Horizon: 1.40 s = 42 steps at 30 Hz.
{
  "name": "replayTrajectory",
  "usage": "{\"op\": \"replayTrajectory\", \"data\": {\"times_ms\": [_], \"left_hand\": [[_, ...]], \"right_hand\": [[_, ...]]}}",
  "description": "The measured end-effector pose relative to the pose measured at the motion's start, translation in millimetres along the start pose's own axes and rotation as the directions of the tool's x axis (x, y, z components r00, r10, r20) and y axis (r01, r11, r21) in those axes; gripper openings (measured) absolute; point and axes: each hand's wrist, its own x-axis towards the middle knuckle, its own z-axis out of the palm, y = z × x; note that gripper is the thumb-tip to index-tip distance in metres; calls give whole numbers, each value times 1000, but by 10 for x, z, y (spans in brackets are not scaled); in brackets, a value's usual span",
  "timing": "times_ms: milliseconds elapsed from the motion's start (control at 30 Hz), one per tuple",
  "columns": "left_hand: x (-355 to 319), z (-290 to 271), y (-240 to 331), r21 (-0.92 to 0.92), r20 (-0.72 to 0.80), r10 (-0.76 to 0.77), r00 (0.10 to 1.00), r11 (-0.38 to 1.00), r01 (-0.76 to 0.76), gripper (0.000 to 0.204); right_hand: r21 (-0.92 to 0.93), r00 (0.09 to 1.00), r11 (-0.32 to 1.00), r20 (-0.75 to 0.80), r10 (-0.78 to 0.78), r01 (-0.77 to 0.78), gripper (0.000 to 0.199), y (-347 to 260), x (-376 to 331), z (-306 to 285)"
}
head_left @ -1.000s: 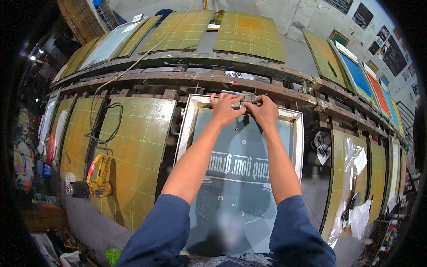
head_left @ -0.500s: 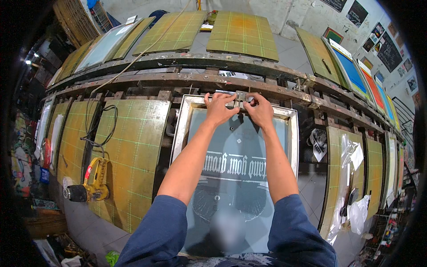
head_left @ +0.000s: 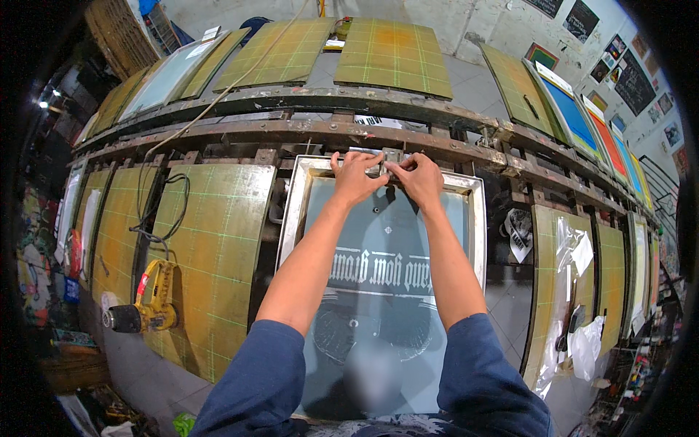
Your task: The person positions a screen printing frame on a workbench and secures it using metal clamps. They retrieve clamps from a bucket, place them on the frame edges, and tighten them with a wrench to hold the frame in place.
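A silk-screen printing frame point(head_left: 478, 233) with pale metal edges lies in front of me, its grey-blue mesh point(head_left: 342, 226) carrying light lettering and a drawn figure. At the middle of its far edge sits a small metal clamp point(head_left: 391, 156), partly covered by my fingers. My left hand point(head_left: 357, 179) is closed on the clamp's left side, its fingers curled over the frame's far bar. On the other side my right hand point(head_left: 421, 179) pinches the clamp between thumb and fingers. The fingertips of both hands nearly meet; what lies right under them is hidden.
Metal rails point(head_left: 255, 131) run across beyond the frame. Yellowish printing boards point(head_left: 215, 240) flank it, more lying past the rails. A yellow-and-black power drill point(head_left: 149, 309) rests on the left board, its cord trailing behind. Clear plastic point(head_left: 564, 291) covers part of the right board.
My right hand's thumb and fingers have shifted slightly left, closer together at the clamp. The left hand stays nearly in place, and the whole view has moved a little.
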Motion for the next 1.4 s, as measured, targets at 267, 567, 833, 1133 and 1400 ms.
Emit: {"op": "replayTrajectory", "data": {"times_ms": [267, 567, 833, 1133, 1400], "left_hand": [[13, 22, -5, 3, 0, 7, 1000, 1000, -7, 60], [14, 15, 14, -1, -1, -13, 1000, 1000, 13, 56], [20, 14, 1, 12, 16, -5, 1000, 1000, 5, 59], [13, -6, -43, 24, 68, -4, 998, 1000, 2, 58], [31, -20, 3, 34, 68, -5, 998, 999, 2, 58]], "right_hand": [[37, 1000, 999, 3, -17, 17, 44, 152, 44, 60], [61, 1000, 998, -10, -1, 2, 35, 74, 18, 28], [117, 997, 992, -62, -41, 48, 30, 56, -20, 27], [-65, 993, 997, -107, -41, 35, 35, -52, -67, 89], [70, 993, 991, -33, -109, 111, 31, 170, -13, 54]]}}
